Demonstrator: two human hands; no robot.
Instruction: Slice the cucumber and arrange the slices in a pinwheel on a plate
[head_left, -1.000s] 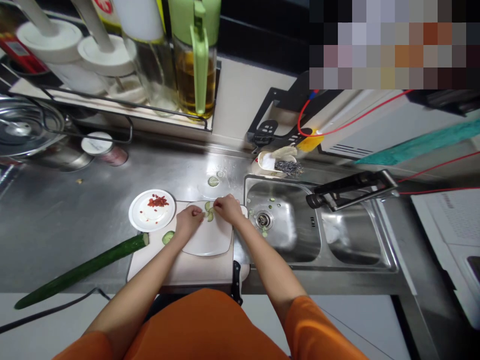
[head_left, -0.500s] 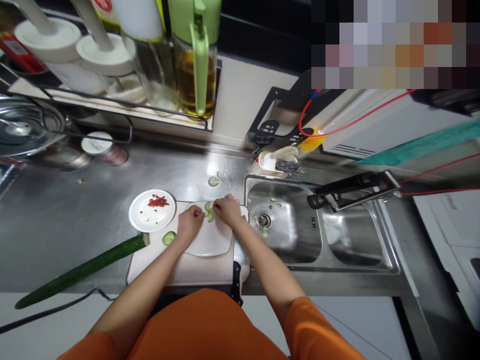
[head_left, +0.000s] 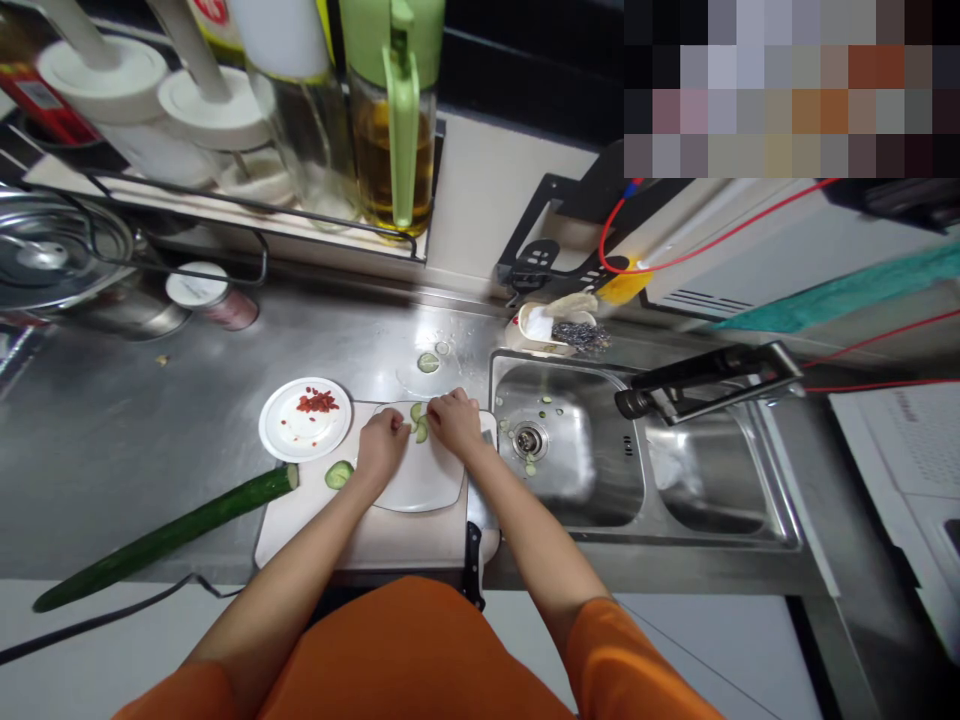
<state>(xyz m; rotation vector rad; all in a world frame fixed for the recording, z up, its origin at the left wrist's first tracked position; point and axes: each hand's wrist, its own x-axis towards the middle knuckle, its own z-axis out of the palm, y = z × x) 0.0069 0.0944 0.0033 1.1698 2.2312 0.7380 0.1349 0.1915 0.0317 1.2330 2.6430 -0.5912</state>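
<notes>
Over the white square plate (head_left: 420,485) on the cutting board (head_left: 375,535), both forearms extend forward and converge. Left hand (head_left: 381,443) is curled, fingertips pinched at the cucumber slices (head_left: 419,424) on the plate's far edge. Right hand (head_left: 454,420) is likewise curled, fingertips touching the same slices. Whether either hand actually grips a slice cannot be determined. Whole cucumber (head_left: 165,540) lies left of the board; sink (head_left: 570,460) is right.

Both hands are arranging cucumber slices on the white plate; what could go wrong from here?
1. The knife lies at the cutting board's near edge, handle overhanging the counter beside the right forearm; a bump might knock it off.
2. The plate sits close to the sink, where slices already lie; more may slip in.
3. The long cucumber rests loose and might roll.
</notes>
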